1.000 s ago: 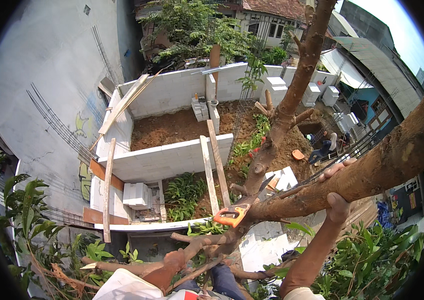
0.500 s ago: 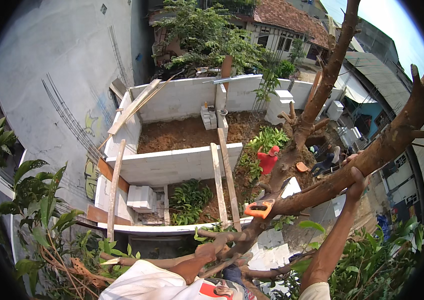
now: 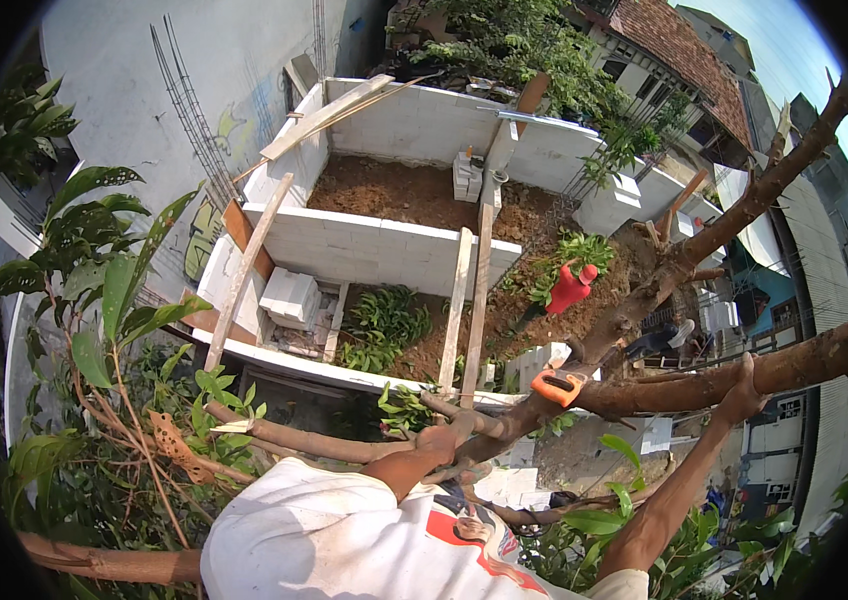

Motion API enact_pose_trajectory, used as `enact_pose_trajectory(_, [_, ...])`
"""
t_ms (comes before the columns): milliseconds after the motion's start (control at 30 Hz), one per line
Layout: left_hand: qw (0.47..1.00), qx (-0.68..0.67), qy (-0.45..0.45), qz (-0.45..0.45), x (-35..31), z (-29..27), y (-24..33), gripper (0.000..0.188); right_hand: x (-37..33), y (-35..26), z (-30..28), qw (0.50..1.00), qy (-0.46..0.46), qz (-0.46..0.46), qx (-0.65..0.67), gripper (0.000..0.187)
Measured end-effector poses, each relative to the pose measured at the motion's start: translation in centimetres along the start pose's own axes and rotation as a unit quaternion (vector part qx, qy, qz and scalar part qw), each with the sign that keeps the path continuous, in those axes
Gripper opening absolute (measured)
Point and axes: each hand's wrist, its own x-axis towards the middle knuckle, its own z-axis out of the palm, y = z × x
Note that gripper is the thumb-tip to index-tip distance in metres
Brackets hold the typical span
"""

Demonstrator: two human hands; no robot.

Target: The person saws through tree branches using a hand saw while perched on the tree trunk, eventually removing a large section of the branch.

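My right hand (image 3: 744, 392) is closed round a thick, bare tree branch (image 3: 814, 362) that slants up to the right. Further left, my left hand (image 3: 436, 438) is closed against a smaller branch (image 3: 489, 428) near the fork, its fingers partly blending with the bark. Between the two hands, a saw with an orange handle (image 3: 557, 387) rests at the fork of the trunk; its blade cannot be made out. Neither hand touches the saw. My white shirt (image 3: 324, 530) fills the lower middle.
Far below stand low white block walls (image 3: 384, 250) with wooden planks (image 3: 456, 310) laid across them. A person in red (image 3: 570, 288) is on the soil beside them. Leafy twigs (image 3: 114, 300) crowd the left, and another bare limb (image 3: 734, 220) rises at the right.
The view has tilted and shifted, so the walls sit higher and the branch lies flatter. Both hands keep their places on the branches, and the saw stays at the fork.
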Motion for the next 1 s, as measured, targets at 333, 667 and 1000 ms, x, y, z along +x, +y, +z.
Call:
enact_pose_trajectory(333, [0.996,0.006,0.09,0.019,-0.1,1.4,-0.5,0.033,-0.8,-2.1,1.0,1.0,-0.019,0.0,0.012,0.034])
enact_pose_trajectory(667, [0.995,0.014,0.098,0.02,-2.3,-0.8,0.2,0.026,-0.8,-1.2,1.1,0.999,-0.02,0.013,0.048,0.035])
enact_pose_trajectory(1000, [0.997,-0.047,0.053,0.01,-1.6,-0.6,-0.2,0.029,-1.5,-3.0,1.3,0.997,-0.028,0.014,0.072,0.039])
